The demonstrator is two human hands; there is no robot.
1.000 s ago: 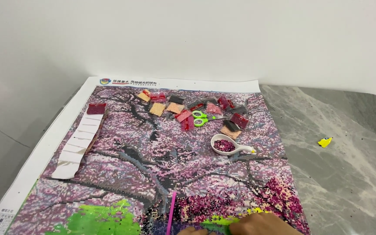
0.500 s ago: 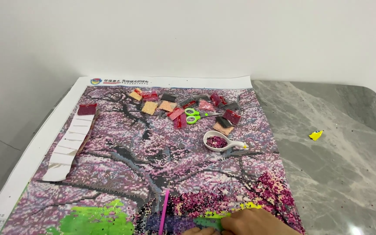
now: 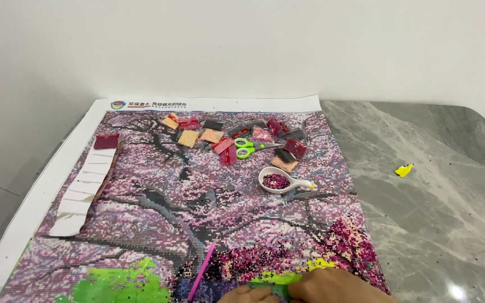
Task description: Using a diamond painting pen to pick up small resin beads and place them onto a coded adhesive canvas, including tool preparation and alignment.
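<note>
A large diamond-painting canvas (image 3: pixel 158 191) with a pink blossom tree lies flat on the table. At the bottom edge of the view, my right hand (image 3: pixel 332 286) rests on the canvas, its fingertips pointing left at a bright green strip (image 3: pixel 273 278). Only the fingertips of my left hand (image 3: pixel 247 294) show, touching the right fingertips at that strip. A pink drill pen (image 3: pixel 201 271) slants up just left of my left hand; what holds it is hidden below the frame. A white spoon-shaped tray (image 3: pixel 279 182) of dark pink beads sits mid-canvas.
Several small bead packets (image 3: pixel 220 137) and green-handled scissors (image 3: pixel 246 148) lie near the canvas top. A white backing strip (image 3: pixel 85 191) with a dark red packet (image 3: pixel 106 141) lies at the left. A yellow scrap (image 3: pixel 403 170) sits on the grey marble table (image 3: pixel 439 207). A white wall stands behind.
The view has drifted, so everything sits a little further left and higher. The pink pen has tilted from nearly upright to slanting right. My hands stay together at the green strip.
</note>
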